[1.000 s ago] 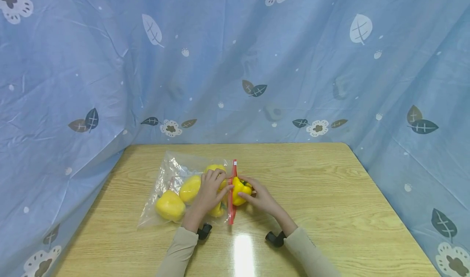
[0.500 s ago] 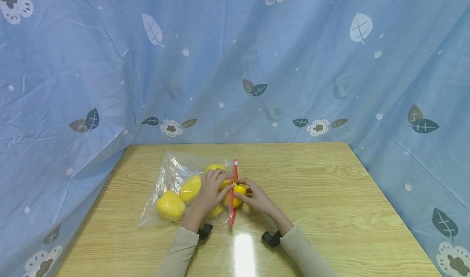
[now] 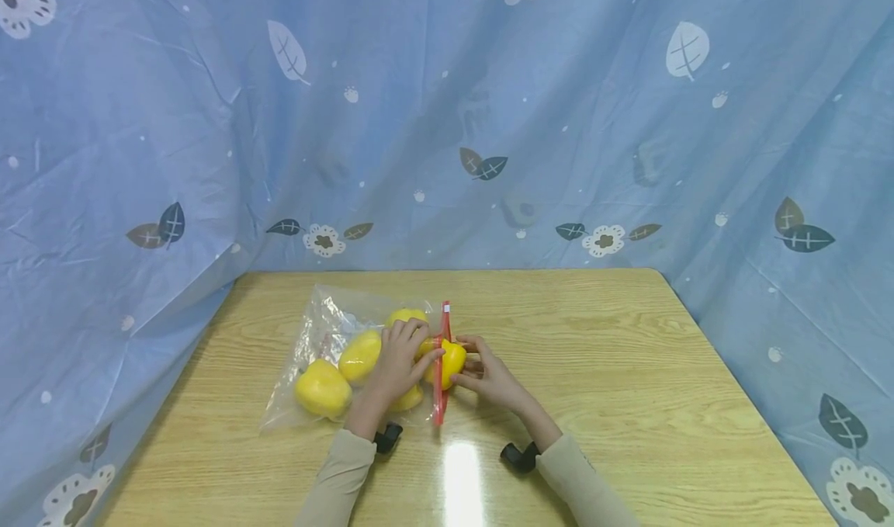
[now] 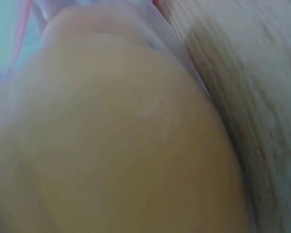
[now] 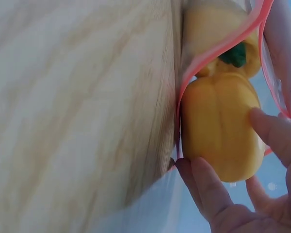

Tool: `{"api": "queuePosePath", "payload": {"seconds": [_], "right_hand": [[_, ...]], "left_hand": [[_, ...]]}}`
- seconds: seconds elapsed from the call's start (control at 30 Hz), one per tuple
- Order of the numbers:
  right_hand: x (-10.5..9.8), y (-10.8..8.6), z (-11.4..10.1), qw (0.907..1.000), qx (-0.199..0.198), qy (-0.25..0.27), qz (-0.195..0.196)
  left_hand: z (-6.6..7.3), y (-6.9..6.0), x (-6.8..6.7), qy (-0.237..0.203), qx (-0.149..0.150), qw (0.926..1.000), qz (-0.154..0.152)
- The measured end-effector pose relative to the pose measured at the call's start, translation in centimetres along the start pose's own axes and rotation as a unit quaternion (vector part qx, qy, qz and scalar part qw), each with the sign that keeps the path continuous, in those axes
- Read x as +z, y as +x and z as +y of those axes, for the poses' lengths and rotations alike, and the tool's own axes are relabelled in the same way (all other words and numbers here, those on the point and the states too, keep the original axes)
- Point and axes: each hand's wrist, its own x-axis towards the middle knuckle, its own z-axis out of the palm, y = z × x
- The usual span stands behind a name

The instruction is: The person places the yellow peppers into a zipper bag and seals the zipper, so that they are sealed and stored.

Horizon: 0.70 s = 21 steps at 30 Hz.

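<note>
A clear zip bag with a red zip edge lies on the table, mouth to the right, with several yellow bell peppers inside. My left hand rests over the bag, its thumb at the red edge, holding the upper lip raised. Another yellow bell pepper sits in the mouth, partly past the red edge. My right hand grips its outer end, thumb on one side and fingers on the other. Behind it, a green stem shows. One bagged pepper fills the left wrist view, blurred.
The wooden table extends to the right of the hands. A blue patterned curtain hangs along its back and sides. Black wrist mounts sit under both wrists, close above the tabletop.
The right hand has moved the bell pepper left, from outside the red edge into the bag's mouth, and its fingers have shifted on it. The left hand has stayed in place.
</note>
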Motion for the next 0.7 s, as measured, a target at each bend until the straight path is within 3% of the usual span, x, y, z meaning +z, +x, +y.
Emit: {"api": "queuePosePath", "payload": {"seconds": [0.2,0.4,0.7], "right_hand": [[0.1,0.2,-0.2,0.9987,0.020,0.026,0.040],[0.1,0.2,-0.6,0.9955,0.039,-0.026,0.083],[0.1,-0.7,-3.6,0.9972,0.037,-0.020,0.061]], "left_hand": [[0.0,0.0,-0.1,0.000,0.001,1.0000,-0.002],[-0.1,0.1,-0.1,-0.001,-0.003,1.0000,-0.004],[0.0,0.0,-0.1,0.007,-0.005,0.9999,-0.007]]}}
